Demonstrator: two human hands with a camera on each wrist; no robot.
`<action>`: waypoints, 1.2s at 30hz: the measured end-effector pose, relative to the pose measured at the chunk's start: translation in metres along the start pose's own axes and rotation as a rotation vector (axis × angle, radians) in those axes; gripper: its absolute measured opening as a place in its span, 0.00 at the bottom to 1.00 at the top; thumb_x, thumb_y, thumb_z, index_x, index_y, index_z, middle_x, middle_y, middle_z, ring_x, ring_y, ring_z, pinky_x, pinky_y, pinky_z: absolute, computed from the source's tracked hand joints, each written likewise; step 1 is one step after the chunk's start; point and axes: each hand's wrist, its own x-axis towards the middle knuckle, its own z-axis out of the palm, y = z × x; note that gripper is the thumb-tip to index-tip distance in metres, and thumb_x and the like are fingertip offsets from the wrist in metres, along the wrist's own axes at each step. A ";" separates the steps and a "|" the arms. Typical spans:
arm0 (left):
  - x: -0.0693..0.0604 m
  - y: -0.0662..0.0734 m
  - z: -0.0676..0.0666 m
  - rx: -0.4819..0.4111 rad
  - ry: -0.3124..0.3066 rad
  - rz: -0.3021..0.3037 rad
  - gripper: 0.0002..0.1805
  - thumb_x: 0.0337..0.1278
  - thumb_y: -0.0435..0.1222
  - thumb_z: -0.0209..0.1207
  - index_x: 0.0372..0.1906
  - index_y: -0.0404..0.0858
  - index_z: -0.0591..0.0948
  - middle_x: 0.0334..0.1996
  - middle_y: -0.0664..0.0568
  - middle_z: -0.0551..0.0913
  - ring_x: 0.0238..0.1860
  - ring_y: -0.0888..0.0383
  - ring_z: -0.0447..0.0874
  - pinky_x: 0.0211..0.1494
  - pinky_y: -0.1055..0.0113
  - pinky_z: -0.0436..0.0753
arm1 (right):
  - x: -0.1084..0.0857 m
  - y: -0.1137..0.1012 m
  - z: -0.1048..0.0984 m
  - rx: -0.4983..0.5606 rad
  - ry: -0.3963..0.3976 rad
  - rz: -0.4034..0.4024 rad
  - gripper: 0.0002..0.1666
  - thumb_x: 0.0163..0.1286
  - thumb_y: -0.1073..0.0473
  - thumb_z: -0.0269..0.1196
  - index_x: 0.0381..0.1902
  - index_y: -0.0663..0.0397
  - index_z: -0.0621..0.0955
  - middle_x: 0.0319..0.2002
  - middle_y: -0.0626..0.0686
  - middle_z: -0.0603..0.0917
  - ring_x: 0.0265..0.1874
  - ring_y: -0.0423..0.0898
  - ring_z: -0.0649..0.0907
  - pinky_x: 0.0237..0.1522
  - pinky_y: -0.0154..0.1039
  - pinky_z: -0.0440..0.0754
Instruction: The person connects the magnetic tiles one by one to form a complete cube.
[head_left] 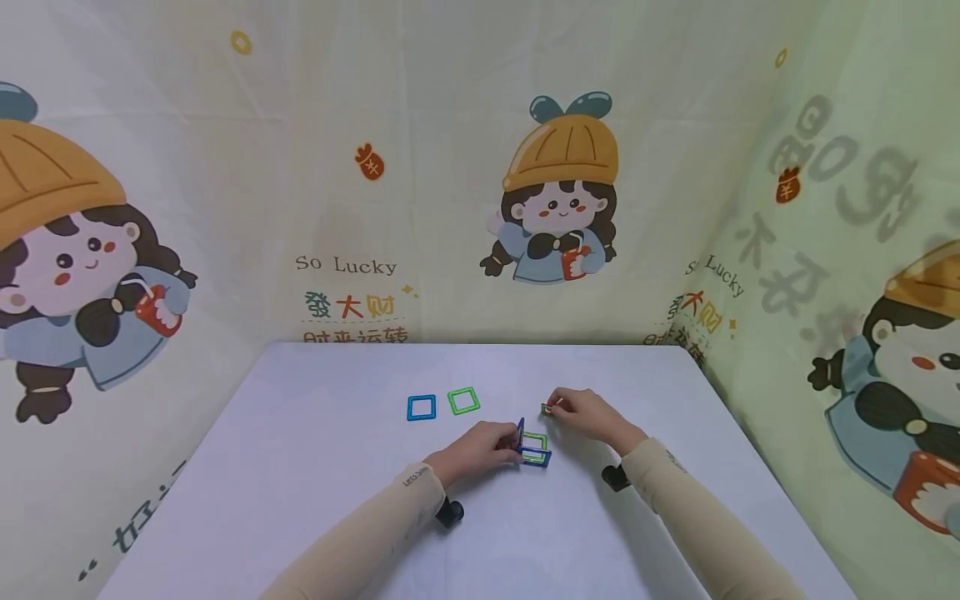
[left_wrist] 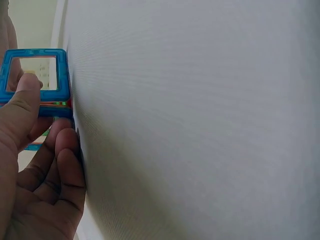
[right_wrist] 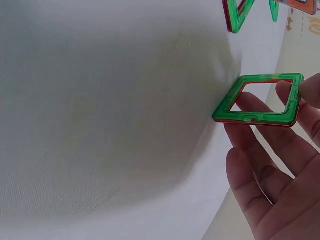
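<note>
My left hand point(head_left: 478, 450) grips a group of square magnetic tiles from its left side. In the left wrist view, the thumb presses on a blue magnetic tile point(left_wrist: 62, 75) with an open window in its middle. The head view shows one blue tile of that group standing up, another low at the front point(head_left: 542, 462), and a green tile point(head_left: 536, 437) between or behind them. Just beyond, my right hand point(head_left: 588, 414) pinches a green magnetic tile point(right_wrist: 272, 118). Red shows along its underside in the right wrist view. This tile is apart from the group.
Left of the group, a blue square tile point(head_left: 422, 407) and a light green square tile point(head_left: 464, 401) lie flat on the white table point(head_left: 337, 392). A printed cloth point(head_left: 450, 208) hangs behind the table and along both sides.
</note>
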 end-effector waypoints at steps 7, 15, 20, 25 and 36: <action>-0.003 0.001 -0.003 -0.007 -0.012 -0.007 0.07 0.64 0.45 0.69 0.41 0.53 0.82 0.34 0.66 0.83 0.36 0.67 0.78 0.45 0.72 0.79 | 0.002 -0.011 0.004 0.039 -0.017 -0.030 0.08 0.79 0.55 0.58 0.48 0.46 0.83 0.45 0.51 0.89 0.39 0.43 0.82 0.44 0.44 0.81; -0.008 0.004 -0.006 -0.075 0.006 -0.046 0.07 0.62 0.43 0.70 0.42 0.51 0.84 0.35 0.66 0.84 0.37 0.66 0.79 0.47 0.70 0.79 | 0.006 -0.017 0.011 0.063 -0.049 -0.103 0.09 0.80 0.56 0.57 0.49 0.48 0.83 0.45 0.49 0.90 0.44 0.43 0.85 0.47 0.45 0.83; -0.008 0.003 -0.006 -0.091 0.019 -0.048 0.07 0.60 0.43 0.72 0.40 0.50 0.84 0.34 0.65 0.84 0.37 0.65 0.78 0.46 0.70 0.78 | 0.007 -0.020 0.013 0.087 -0.062 -0.131 0.10 0.81 0.56 0.55 0.49 0.49 0.83 0.46 0.49 0.90 0.47 0.45 0.86 0.49 0.46 0.82; -0.006 0.003 -0.008 -0.093 0.015 -0.051 0.07 0.61 0.43 0.72 0.39 0.50 0.84 0.33 0.65 0.84 0.36 0.65 0.78 0.45 0.70 0.77 | 0.008 -0.025 0.013 0.101 -0.089 -0.135 0.10 0.81 0.56 0.55 0.49 0.49 0.83 0.47 0.49 0.90 0.48 0.45 0.86 0.50 0.46 0.82; -0.005 0.002 -0.013 -0.093 0.008 -0.041 0.09 0.60 0.44 0.72 0.37 0.51 0.82 0.32 0.65 0.83 0.36 0.66 0.78 0.45 0.71 0.77 | 0.008 -0.033 0.010 0.153 -0.156 -0.164 0.11 0.82 0.58 0.53 0.50 0.53 0.82 0.45 0.52 0.91 0.51 0.49 0.87 0.53 0.50 0.82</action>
